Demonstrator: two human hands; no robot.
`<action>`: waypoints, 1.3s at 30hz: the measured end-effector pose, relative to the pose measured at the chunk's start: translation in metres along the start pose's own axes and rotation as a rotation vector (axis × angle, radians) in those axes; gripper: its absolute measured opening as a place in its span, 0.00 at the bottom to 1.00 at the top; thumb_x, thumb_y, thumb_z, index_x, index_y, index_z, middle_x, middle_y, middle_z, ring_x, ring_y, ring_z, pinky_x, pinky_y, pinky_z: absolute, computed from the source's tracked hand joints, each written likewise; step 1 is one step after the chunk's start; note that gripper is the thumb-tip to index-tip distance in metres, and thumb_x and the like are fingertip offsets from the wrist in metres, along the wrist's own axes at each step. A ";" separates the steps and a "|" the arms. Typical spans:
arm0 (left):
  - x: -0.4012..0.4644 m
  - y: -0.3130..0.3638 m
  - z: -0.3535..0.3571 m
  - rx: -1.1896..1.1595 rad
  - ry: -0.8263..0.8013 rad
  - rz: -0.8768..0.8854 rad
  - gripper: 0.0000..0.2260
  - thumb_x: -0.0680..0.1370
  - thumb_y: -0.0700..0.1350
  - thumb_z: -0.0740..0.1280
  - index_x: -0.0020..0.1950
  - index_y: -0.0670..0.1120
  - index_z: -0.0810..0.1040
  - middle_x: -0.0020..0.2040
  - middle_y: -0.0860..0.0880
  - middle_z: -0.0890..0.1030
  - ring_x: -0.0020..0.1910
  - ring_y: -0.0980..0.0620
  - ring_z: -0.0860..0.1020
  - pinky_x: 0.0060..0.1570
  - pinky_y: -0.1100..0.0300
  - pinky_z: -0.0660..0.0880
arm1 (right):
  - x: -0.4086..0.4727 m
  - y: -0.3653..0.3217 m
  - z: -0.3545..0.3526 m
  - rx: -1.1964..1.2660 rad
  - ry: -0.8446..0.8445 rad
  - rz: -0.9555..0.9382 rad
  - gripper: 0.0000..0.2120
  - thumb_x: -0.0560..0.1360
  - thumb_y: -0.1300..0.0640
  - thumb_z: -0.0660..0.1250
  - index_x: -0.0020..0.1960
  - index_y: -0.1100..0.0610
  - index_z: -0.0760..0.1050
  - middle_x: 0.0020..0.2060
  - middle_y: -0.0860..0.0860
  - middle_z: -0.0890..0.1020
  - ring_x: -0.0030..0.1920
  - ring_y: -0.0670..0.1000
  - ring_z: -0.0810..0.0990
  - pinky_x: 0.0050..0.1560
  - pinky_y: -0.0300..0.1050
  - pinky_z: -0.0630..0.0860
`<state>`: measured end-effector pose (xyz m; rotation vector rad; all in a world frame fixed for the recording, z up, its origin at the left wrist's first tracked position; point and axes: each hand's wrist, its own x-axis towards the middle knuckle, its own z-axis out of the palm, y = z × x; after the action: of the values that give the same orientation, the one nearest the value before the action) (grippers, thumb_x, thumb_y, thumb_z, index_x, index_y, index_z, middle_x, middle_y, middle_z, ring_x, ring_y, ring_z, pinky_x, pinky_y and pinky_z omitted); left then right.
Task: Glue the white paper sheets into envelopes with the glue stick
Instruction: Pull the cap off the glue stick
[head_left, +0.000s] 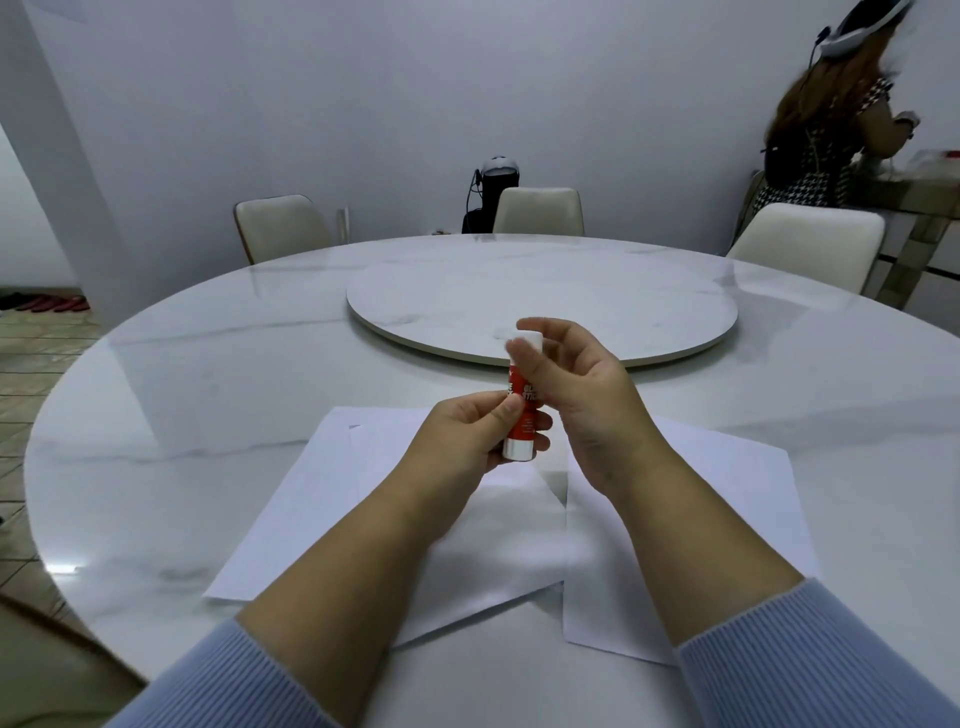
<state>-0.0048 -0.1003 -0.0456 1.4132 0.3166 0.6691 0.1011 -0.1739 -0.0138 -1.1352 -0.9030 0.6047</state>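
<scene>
A red and white glue stick (523, 415) stands upright in the air above the table. My left hand (470, 441) grips its lower red body. My right hand (576, 395) pinches its white cap at the top between thumb and fingers. Below my hands lie several white paper sheets (311, 514), overlapping on the marble table; one sheet (737, 499) lies to the right under my right forearm. My forearms hide the middle of the sheets.
The round white marble table (182, 415) carries a raised turntable disc (540, 306) just beyond my hands. White chairs (280, 226) ring the far edge. A person (826, 130) stands at a side counter at the back right.
</scene>
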 end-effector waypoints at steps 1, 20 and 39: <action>0.000 0.000 0.000 0.002 -0.003 0.000 0.11 0.79 0.45 0.61 0.51 0.43 0.81 0.42 0.47 0.85 0.41 0.50 0.83 0.45 0.60 0.78 | 0.000 0.001 0.000 -0.011 0.020 -0.013 0.09 0.70 0.58 0.73 0.49 0.49 0.80 0.39 0.49 0.79 0.35 0.44 0.78 0.35 0.39 0.77; 0.002 -0.004 0.001 0.011 -0.050 0.022 0.10 0.78 0.45 0.61 0.48 0.45 0.82 0.40 0.49 0.84 0.38 0.53 0.80 0.43 0.62 0.77 | 0.010 -0.010 -0.008 0.228 0.194 0.102 0.04 0.73 0.58 0.69 0.46 0.56 0.82 0.37 0.50 0.84 0.44 0.50 0.78 0.53 0.47 0.71; 0.012 -0.002 -0.015 -0.101 0.465 0.086 0.07 0.76 0.43 0.66 0.53 0.46 0.78 0.45 0.50 0.82 0.45 0.54 0.79 0.53 0.55 0.75 | 0.063 0.049 -0.037 -1.035 0.211 0.142 0.09 0.71 0.63 0.69 0.49 0.54 0.80 0.50 0.53 0.83 0.45 0.51 0.77 0.43 0.39 0.71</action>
<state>-0.0037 -0.0815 -0.0473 1.1690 0.5796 1.0716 0.1669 -0.1257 -0.0463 -2.1547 -0.9674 0.0774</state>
